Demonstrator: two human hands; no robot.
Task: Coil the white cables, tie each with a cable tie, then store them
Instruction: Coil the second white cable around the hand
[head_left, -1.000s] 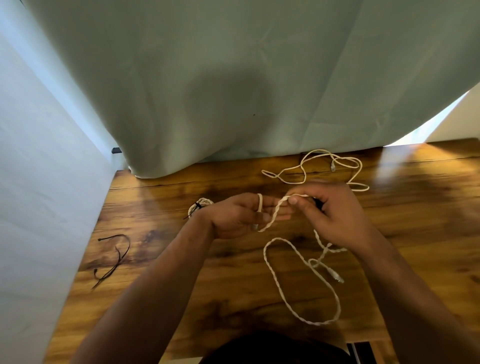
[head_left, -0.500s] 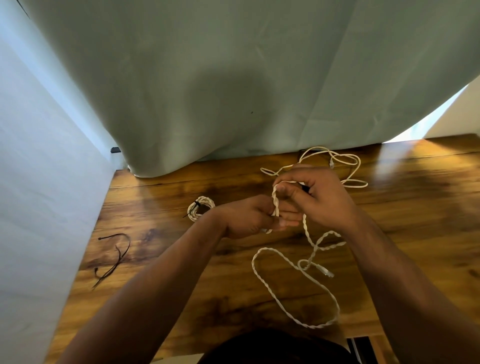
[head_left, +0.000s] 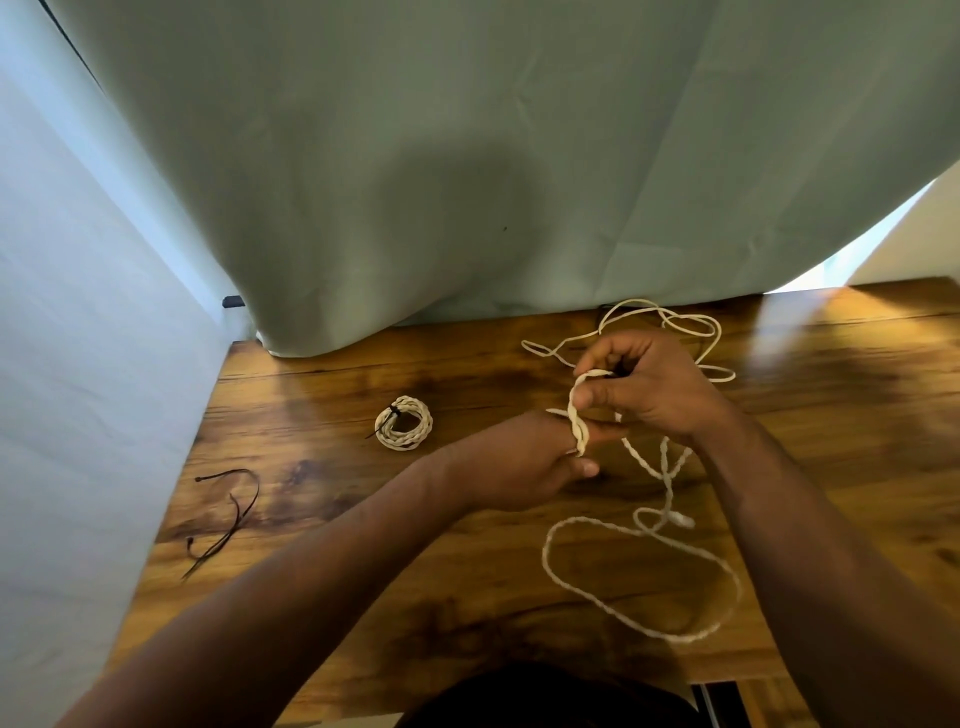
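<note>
1. The braided white cable (head_left: 577, 423) is wrapped in a tight turn around the outstretched fingers of the left hand (head_left: 524, 462), above the near-right part of the wooden table (head_left: 841, 415). A short end of it sticks out to the left of the wrap.
2. The right hand (head_left: 657, 389) is just beyond the left and touches it. It pinches the same cable between thumb and forefinger at the top of the turn.
3. The left hand does not clench. Its fingers lie straight under the right hand and carry the wrap, with the thumb lying free below.
4. From the hands the rest of the cable drops to the table. It crosses itself by its plug (head_left: 680, 518) and spreads into a wide loose loop near the front edge.
5. A finished coil (head_left: 404, 428), bound with a black tie, lies flat to the left of the hands.
6. A thin white cable (head_left: 696, 325) lies tangled behind the right hand, against the green curtain (head_left: 467, 156).
7. Loose black cable ties (head_left: 240, 512) lie near the table's left edge.
</note>
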